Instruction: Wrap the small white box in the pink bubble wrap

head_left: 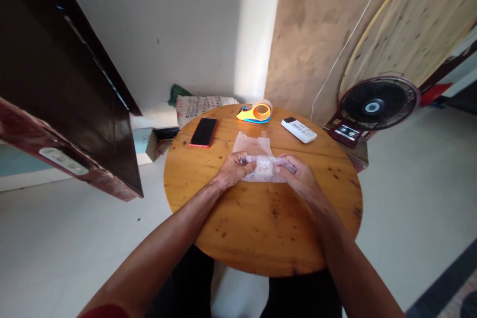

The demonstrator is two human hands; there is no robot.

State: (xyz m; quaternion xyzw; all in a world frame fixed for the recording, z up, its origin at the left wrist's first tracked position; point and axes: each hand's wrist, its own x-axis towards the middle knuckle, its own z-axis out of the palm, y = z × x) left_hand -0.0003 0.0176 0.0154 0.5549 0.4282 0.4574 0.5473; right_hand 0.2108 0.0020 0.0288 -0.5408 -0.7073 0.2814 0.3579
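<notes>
Both hands are down on the round wooden desk (pixel 261 228), closed on either end of a small bundle in bubble wrap (pixel 263 169). The left hand (pixel 234 170) has its fingers curled over the bundle's left end, gripping it; the right hand (pixel 298 175) pinches the right end, fingers bent tight round the wrap. The bundle lies between the two sets of fingers, resting on the desk (something pale with a reddish mark shows through the wrap, too blurred to identify). A loose flap of wrap (pixel 250 143) spreads just beyond the fingers. Farther past the left fingers lies a red phone (pixel 203 132), screen dark. Well beyond the bundle sits an orange tape dispenser (pixel 258 112), and past the right fingers a white remote (pixel 298 129). A black fan (pixel 377 104) stands on the floor off the desk's far right
</notes>
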